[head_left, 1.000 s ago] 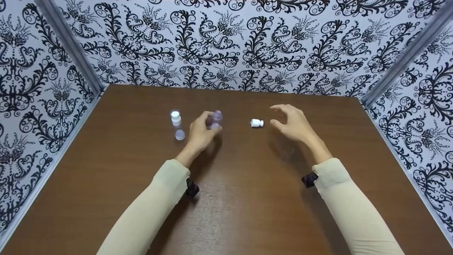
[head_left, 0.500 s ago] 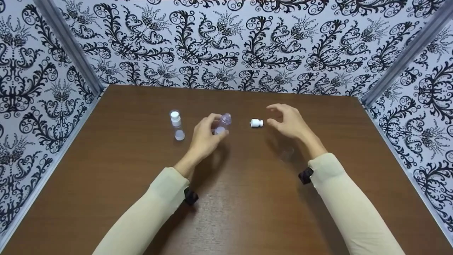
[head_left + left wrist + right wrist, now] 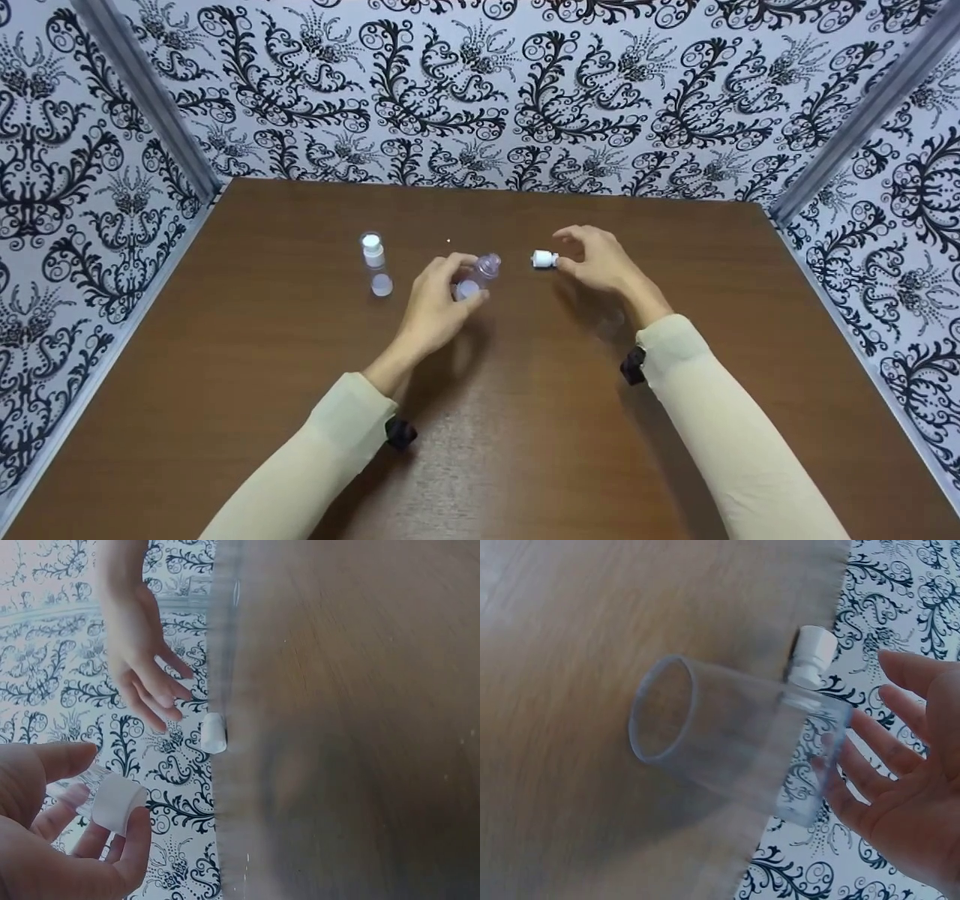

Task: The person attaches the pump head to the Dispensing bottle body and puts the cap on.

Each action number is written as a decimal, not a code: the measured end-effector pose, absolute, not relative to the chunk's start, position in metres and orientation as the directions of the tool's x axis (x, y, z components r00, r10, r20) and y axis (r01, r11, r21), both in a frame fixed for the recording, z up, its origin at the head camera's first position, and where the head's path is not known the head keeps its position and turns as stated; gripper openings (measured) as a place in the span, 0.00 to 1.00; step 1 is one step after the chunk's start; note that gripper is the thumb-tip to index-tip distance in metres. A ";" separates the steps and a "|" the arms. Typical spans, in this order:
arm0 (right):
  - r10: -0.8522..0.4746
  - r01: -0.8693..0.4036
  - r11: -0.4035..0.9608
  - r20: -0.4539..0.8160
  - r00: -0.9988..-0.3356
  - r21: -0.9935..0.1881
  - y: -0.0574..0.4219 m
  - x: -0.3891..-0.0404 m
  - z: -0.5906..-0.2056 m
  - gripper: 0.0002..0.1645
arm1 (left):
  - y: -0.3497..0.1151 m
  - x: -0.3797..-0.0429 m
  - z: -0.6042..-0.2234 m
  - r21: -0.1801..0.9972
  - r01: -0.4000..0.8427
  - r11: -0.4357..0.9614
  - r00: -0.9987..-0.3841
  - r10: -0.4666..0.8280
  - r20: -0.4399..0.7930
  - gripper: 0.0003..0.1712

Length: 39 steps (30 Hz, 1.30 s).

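Note:
My left hand (image 3: 439,307) grips a small clear bottle (image 3: 488,265) between thumb and fingers, its narrow neck tilted up to the right. A white piece (image 3: 118,802) shows at the bottle's end in the left wrist view. My right hand (image 3: 600,259) is held over the table with relaxed, slightly bent fingers and nothing in its grasp. Right by its fingertips, a small white bottle-shaped piece (image 3: 544,259) with a narrower neck lies on its side. A clear open-ended cylinder (image 3: 727,735) lies on the table below this hand, overlapping its fingertips in the right wrist view.
To the left of my left hand is a clear tube (image 3: 376,272) with a white top (image 3: 373,250) and a pale base. A tiny white speck (image 3: 448,240) shows behind that hand. Patterned walls (image 3: 480,90) bound the brown table (image 3: 480,465) at the back and sides.
My left hand has carried the clear bottle rightward and slightly nearer to me. My right hand has moved left, up to the white piece, which has stayed in place.

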State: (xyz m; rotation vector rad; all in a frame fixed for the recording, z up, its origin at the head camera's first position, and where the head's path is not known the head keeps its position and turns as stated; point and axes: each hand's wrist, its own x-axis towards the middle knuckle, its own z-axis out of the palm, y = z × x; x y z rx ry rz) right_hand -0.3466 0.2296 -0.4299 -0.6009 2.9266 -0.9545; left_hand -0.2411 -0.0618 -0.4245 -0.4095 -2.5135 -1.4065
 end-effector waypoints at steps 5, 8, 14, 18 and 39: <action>-0.367 -0.351 0.760 0.085 -0.926 -0.547 0.229 -0.349 -0.437 0.29 | -0.060 -0.236 -0.423 0.776 0.380 0.503 -0.923 0.153 0.352 0.22; -0.365 -0.343 0.776 0.066 -0.929 -0.529 0.228 -0.349 -0.439 0.28 | -0.059 -0.233 -0.422 0.770 0.404 0.494 -0.913 0.170 0.370 0.22; -0.379 -0.353 0.812 0.040 -0.924 -0.466 0.223 -0.351 -0.442 0.28 | -0.057 -0.229 -0.418 0.759 0.424 0.493 -0.904 0.184 0.386 0.22; -0.402 -0.369 0.826 0.014 -0.916 -0.426 0.220 -0.353 -0.444 0.30 | -0.055 -0.228 -0.418 0.755 0.423 0.501 -0.905 0.187 0.383 0.21; -0.454 -0.416 0.820 -0.003 -0.891 -0.393 0.216 -0.352 -0.450 0.22 | -0.056 -0.226 -0.418 0.762 0.421 0.492 -0.906 0.187 0.380 0.21</action>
